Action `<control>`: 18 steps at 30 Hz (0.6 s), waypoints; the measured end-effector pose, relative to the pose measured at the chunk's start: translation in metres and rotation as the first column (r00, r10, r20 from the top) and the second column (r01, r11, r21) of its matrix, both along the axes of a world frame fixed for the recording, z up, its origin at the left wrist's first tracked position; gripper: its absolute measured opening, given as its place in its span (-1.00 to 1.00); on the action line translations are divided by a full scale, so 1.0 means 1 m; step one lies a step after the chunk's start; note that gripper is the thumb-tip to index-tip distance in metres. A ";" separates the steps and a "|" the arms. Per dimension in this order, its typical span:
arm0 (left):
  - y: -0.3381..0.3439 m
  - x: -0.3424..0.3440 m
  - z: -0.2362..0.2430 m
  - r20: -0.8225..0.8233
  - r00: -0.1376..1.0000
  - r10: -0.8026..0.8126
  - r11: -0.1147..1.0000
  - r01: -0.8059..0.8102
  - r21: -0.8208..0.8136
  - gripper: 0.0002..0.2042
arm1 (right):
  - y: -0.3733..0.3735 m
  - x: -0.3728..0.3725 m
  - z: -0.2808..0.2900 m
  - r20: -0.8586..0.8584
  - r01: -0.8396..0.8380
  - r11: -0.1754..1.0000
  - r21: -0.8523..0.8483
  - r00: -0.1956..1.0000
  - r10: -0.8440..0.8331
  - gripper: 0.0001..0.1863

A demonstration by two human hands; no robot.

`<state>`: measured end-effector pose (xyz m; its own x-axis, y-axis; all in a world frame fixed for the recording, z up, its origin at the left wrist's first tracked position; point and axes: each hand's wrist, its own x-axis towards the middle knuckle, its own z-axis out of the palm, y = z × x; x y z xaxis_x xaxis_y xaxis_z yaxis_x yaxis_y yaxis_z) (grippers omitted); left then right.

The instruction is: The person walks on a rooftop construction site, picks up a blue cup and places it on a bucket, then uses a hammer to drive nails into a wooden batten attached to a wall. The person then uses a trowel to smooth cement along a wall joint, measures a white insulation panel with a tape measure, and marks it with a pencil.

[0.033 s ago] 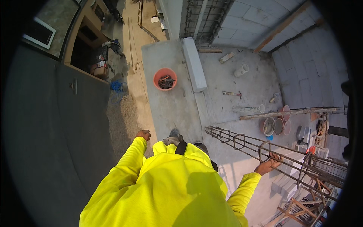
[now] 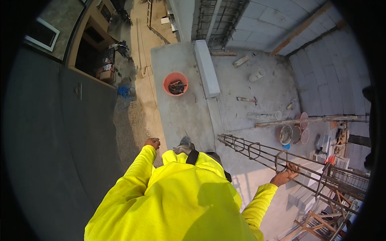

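My right hand grips a long rebar cage with square ties, which slants from beside my legs down toward the lower right. My left hand is out to the left of my body, fingers loosely bent, with nothing visible in it. My boot stands on a narrow concrete ledge. Ahead on that ledge sit an orange bucket filled with small dark items and a long pale block.
A drop to a sandy passage with blue hose lies left, beside a dark wall. To the right, a lower floor holds a hammer, pipes and several buckets, bounded by block walls and a timber rail.
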<state>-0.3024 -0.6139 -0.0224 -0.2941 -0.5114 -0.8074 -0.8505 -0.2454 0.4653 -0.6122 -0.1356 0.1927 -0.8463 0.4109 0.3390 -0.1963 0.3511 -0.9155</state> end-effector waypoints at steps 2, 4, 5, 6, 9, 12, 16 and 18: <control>0.000 -0.002 0.003 0.016 1.000 -0.014 1.000 0.014 -0.009 -0.60 | -0.001 0.001 0.001 0.010 0.003 1.000 0.002 1.000 -0.003 -0.48; 0.001 0.001 -0.002 0.065 0.997 -0.046 0.999 0.047 -0.017 -0.60 | -0.002 0.001 0.002 0.026 0.014 1.000 0.000 1.000 -0.014 -0.47; 0.000 0.003 -0.007 0.034 0.999 -0.032 0.999 0.032 -0.019 -0.59 | -0.001 0.001 0.003 0.019 0.000 1.000 0.008 1.000 -0.001 -0.46; 0.000 0.007 -0.013 0.002 1.000 -0.018 1.000 0.018 -0.021 -0.59 | -0.001 0.001 0.004 0.033 0.015 1.000 0.019 0.999 -0.016 -0.46; -0.003 0.018 -0.038 -0.026 0.998 -0.062 0.997 0.061 -0.039 -0.57 | 0.002 0.004 0.003 0.046 -0.012 0.999 0.029 0.999 0.010 -0.44; -0.008 0.027 -0.057 -0.013 0.997 -0.081 0.995 0.080 -0.059 -0.56 | 0.010 0.018 -0.006 0.087 0.009 0.992 0.123 0.996 -0.020 -0.41; -0.009 0.026 -0.061 0.034 0.997 -0.065 0.997 0.067 -0.045 -0.57 | 0.035 0.067 -0.035 0.140 0.006 0.965 0.262 0.989 -0.044 -0.29; -0.006 0.018 -0.056 0.057 0.995 -0.081 0.996 0.084 -0.043 -0.57 | 0.051 0.098 -0.060 0.337 -0.010 0.970 0.245 0.938 -0.076 -0.34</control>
<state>-0.2843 -0.6198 -0.0781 -0.2923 -0.5239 -0.8000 -0.8916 -0.1531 0.4261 -0.5138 -0.0844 0.1328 -0.9152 0.3835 0.1236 0.1284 0.5685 -0.8126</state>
